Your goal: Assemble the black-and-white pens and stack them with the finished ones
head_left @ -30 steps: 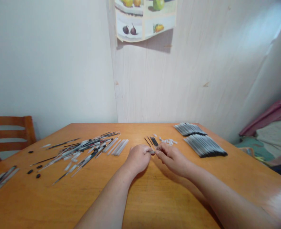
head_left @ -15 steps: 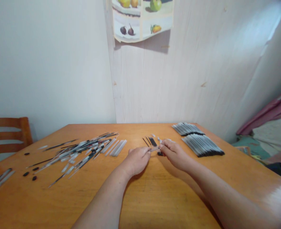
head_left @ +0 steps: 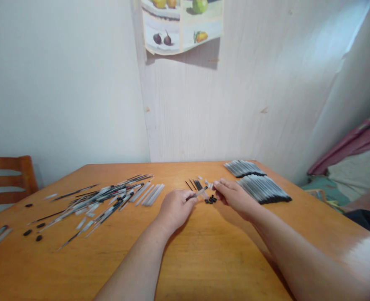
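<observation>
My left hand (head_left: 177, 207) is closed on a pen (head_left: 200, 193), a thin translucent barrel with a dark tip pointing up and right. Just right of that tip is my right hand (head_left: 231, 195), its thumb and forefinger pinched together; whatever they hold, if anything, is too small to make out. Between and beyond the hands lie dark pen refills (head_left: 197, 184) and small clear pieces (head_left: 208, 184). A little cluster of black caps (head_left: 210, 200) sits on the table below the fingertips.
Left of my hands are clear barrels (head_left: 153, 195) in a row and a jumbled heap of pen parts (head_left: 106, 198). Two neat stacks of capped pens (head_left: 261, 189) lie at the right. The wooden table (head_left: 200, 259) meets the wall; a chair (head_left: 9, 177) stands at left.
My right hand has drawn away to the right from the pen, leaving a gap. The pen's dark tip and the black caps now show more fully. The view has shifted slightly.
</observation>
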The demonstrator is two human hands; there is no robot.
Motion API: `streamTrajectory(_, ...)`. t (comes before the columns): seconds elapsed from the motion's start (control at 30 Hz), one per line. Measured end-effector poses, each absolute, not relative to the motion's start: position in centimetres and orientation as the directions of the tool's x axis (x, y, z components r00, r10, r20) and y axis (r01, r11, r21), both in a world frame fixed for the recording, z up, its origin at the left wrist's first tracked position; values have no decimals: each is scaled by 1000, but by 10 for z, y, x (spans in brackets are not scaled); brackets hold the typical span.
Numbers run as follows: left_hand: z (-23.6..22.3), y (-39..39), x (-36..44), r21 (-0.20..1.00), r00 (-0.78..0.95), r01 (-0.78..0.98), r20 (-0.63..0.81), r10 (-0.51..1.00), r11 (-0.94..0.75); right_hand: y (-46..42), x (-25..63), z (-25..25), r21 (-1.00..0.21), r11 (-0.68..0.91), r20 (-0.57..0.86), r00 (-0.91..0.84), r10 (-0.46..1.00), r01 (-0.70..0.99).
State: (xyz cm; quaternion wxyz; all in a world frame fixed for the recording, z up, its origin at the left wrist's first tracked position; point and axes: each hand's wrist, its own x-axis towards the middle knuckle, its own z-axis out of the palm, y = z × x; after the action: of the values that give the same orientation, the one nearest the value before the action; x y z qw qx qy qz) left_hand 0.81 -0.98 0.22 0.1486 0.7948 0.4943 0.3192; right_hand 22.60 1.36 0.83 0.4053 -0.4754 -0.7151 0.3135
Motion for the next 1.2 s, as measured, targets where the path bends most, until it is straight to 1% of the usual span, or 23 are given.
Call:
streamTrajectory(0.07, 1, -7, 7, 633, 265, 629, 372, 890, -451, 24, 242, 4, -810, 339, 341, -87, 936, 478)
streamTrajectory(0.13, -1, -3, 5, 701, 220, 566, 380, 899, -434, 36, 258, -3, -710, 318, 417, 12, 909, 628)
streamTrajectory(0.17, -2, -1, 4, 727, 194, 539, 385, 902, -426, 40, 265, -7, -651, 294, 426, 16, 905, 700)
streamTrajectory(0.27, -5, 5, 3, 785, 111, 474, 396, 912, -398, 50, 275, -18, -519, 224, 364, -24, 931, 825)
streamTrajectory(0.4, -7, 7, 1, 850, 27, 396, 368, 929, -348, 50, 266, -24, -364, 246, 293, -141, 946, 898)
streamTrajectory(0.5, -5, 6, 1, 885, -11, 345, 339, 941, -314, 49, 256, -23, -251, 248, 273, -177, 946, 936)
streamTrajectory(0.6, -2, 4, 2, 920, -56, 274, 308, 950, -282, 47, 251, -23, -199, 229, 266, -173, 948, 953)
streamTrajectory(0.77, 5, -1, 5, 972, -130, 117, 219, 967, -205, 44, 251, -19, -196, 188, 255, -135, 957, 963)
streamTrajectory(0.87, 8, -1, 6, 981, -143, 37, 191, 971, -188, 42, 252, -16, -259, 193, 268, -121, 956, 946)
streamTrajectory(0.93, 8, -1, 5, 986, -154, -6, 167, 974, -170, 39, 250, -14, -375, 211, 298, -98, 950, 903)
streamTrajectory(0.97, 8, 0, 4, 987, -159, -25, 152, 976, -157, 36, 247, -13, -466, 222, 298, -85, 951, 856)
streamTrajectory(1.0, 8, 0, 3, 988, -163, -45, 138, 977, -147, 33, 244, -12, -579, 234, 275, -84, 958, 781)
streamTrajectory(1.03, 7, 1, 2, 988, -163, -69, 128, 978, -141, 29, 240, -12, -704, 236, 231, -99, 968, 670)
streamTrajectory(1.07, 6, 2, 2, 986, -158, -96, 123, 980, -140, 25, 235, -11, -822, 220, 173, -137, 975, 526)
streamTrajectory(1.1, 6, 3, 1, 982, -151, -127, 122, 981, -141, 20, 230, -10, -913, 178, 113, -194, 975, 367)
streamTrajectory(1.13, 5, 3, 1, 976, -146, -160, 123, 982, -146, 15, 225, -8, -969, 123, 65, -255, 965, 216)
streamTrajectory(1.2, 5, 4, 0, 964, -139, -219, 125, 982, -153, 5, 215, -5, -1000, 14, 7, -347, 938, 19)
